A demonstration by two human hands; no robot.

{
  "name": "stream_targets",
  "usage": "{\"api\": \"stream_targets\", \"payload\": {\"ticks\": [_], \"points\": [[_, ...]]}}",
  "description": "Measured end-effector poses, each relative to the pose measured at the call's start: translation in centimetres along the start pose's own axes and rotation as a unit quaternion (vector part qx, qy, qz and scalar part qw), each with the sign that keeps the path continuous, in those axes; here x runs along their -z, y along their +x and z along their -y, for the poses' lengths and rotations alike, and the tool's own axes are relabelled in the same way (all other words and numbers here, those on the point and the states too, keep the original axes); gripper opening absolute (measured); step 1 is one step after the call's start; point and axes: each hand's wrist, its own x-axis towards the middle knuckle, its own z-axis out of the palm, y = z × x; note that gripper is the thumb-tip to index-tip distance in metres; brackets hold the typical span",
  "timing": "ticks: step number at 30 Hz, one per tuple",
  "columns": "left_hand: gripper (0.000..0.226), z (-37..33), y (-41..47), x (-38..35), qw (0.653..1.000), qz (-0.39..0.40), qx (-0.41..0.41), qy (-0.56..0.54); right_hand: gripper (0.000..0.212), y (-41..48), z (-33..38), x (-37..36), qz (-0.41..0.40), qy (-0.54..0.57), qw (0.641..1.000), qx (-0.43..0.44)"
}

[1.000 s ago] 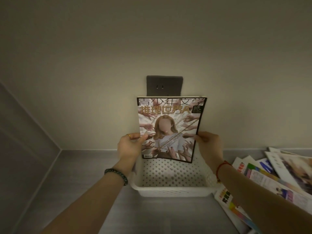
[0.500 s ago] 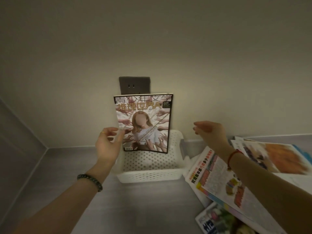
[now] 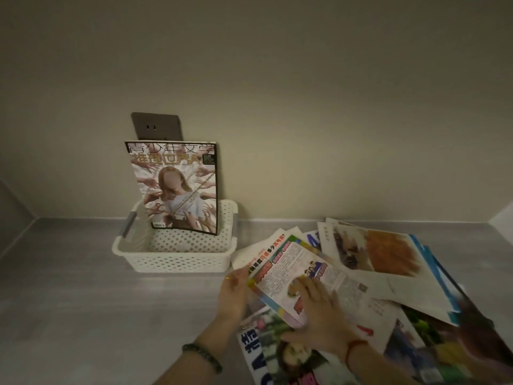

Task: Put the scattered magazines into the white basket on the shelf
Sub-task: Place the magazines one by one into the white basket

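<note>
R hand (image 3: 319, 307): fingers straight, flat on colourful mag (image 3: 302, 262), which lies flat, long axis diagonal, atop pile (image 3: 388, 251). L hand (image 3: 231, 294) at its left edge; grip unclear. Behind: white basket (image 3: 172, 262) holds 2nd mag (image 3: 177, 190), long axis vertical, cover toward cam, title "青少年文学 / 推理世界A".

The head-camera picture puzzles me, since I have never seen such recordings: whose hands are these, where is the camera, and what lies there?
There is no machine here. A person wears one camera on the head, looking forward and down, so the two arms coming in from below are their own. On the grey shelf stands a white basket with an upright magazine at its back. To the right of the basket lies a loose pile of magazines. The right hand rests flat on the colourful magazine on top of the pile, and the left hand grips that magazine's left edge.
</note>
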Motion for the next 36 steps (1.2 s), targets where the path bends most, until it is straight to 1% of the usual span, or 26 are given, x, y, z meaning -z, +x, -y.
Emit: {"api": "stream_targets", "payload": {"ticks": [2,4,6,8,10,11,13,14,17,18,19,21,22,23,24,25,26,27,28,30,31,34,36], "points": [[0.032,0.9,-0.5,-1.1,0.999,-0.014,0.039,-0.006,0.106,-0.4,0.1,-1.0,-0.016,-0.051,0.999,0.004],[0.028,1.5,-1.1,-1.6,0.998,-0.020,0.063,-0.019,0.092,-0.8,0.5,-0.8,-0.035,-0.087,0.996,0.001],[0.033,2.1,-1.5,-1.6,0.998,-0.027,0.063,0.000,0.077,-1.2,1.6,-0.2,-0.019,-0.135,0.991,-0.001],[0.032,2.5,-2.0,-1.5,0.998,-0.028,0.062,0.015,0.062,-1.7,2.7,0.8,-0.010,-0.199,0.980,0.008],[0.036,2.3,-2.5,-1.3,0.997,-0.015,0.070,0.007,0.050,-2.3,3.1,2.5,-0.034,-0.202,0.978,0.030],[0.036,2.0,-2.7,-1.2,0.997,-0.008,0.074,-0.003,0.044,-2.4,3.0,3.6,-0.051,-0.172,0.983,0.035],[0.033,1.1,-3.1,-1.1,0.997,0.005,0.074,-0.029,0.030,-2.9,2.6,6.6,-0.086,-0.060,0.994,0.025],[0.035,0.6,-3.3,-1.0,0.996,0.012,0.072,-0.042,0.027,-3.1,2.1,8.1,-0.107,-0.011,0.994,0.027],[0.044,-1.1,-3.6,-1.0,0.995,0.053,0.064,-0.055,0.031,-4.3,0.9,13.1,-0.158,0.069,0.984,0.049],[0.046,-1.8,-3.9,-1.0,0.994,0.069,0.064,-0.059,0.030,-4.9,0.4,14.7,-0.172,0.132,0.975,0.058],[0.047,-2.5,-4.2,-1.0,0.991,0.088,0.068,-0.070,0.026,-5.7,0.2,16.2,-0.179,0.223,0.955,0.085],[0.048,-3.8,-4.8,-0.8,0.984,0.140,0.062,-0.090,0.019,-7.3,0.1,18.7,-0.182,0.375,0.895,0.159],[0.048,-4.5,-5.0,-0.5,0.980,0.171,0.042,-0.096,0.019,-7.9,0.4,19.4,-0.177,0.425,0.870,0.178],[0.053,-5.2,-5.0,-0.2,0.975,0.193,0.008,-0.106,0.019,-8.4,0.9,19.9,-0.168,0.465,0.848,0.191],[0.051,-5.9,-4.9,0.2,0.970,0.203,-0.033,-0.127,0.019,-8.5,1.6,19.9,-0.162,0.496,0.831,0.193],[0.043,-6.9,-4.9,0.8,0.965,0.198,-0.076,-0.155,0.018,-8.3,2.4,19.7,-0.165,0.517,0.818,0.191],[0.034,-7.9,-4.8,1.6,0.958,0.186,-0.115,-0.187,0.018,-7.7,3.1,19.3,-0.184,0.521,0.814,0.177],[0.027,-8.8,-4.6,2.7,0.952,0.173,-0.151,-0.205,0.018,-7.0,4.0,18.8,-0.210,0.512,0.818,0.157],[0.024,-9.7,-4.4,3.9,0.951,0.157,-0.178,-0.198,0.018,-6.1,4.9,18.4,-0.240,0.486,0.830,0.132],[0.021,-11.4,-3.7,6.7,0.959,0.123,-0.214,-0.138,0.016,-4.5,7.1,17.8,-0.274,0.431,0.854,0.100],[0.020,-12.2,-3.2,8.2,0.964,0.101,-0.222,-0.109,0.015,-3.8,8.4,17.6,-0.280,0.423,0.856,0.103],[0.015,-15.2,-1.3,12.5,0.973,0.017,-0.227,-0.036,0.009,-1.9,12.6,17.8,-0.301,0.428,0.842,0.131],[0.007,-17.3,0.3,14.9,0.963,-0.021,-0.269,0.014,0.008,-0.1,15.3,18.4,-0.321,0.431,0.834,0.124]]}}
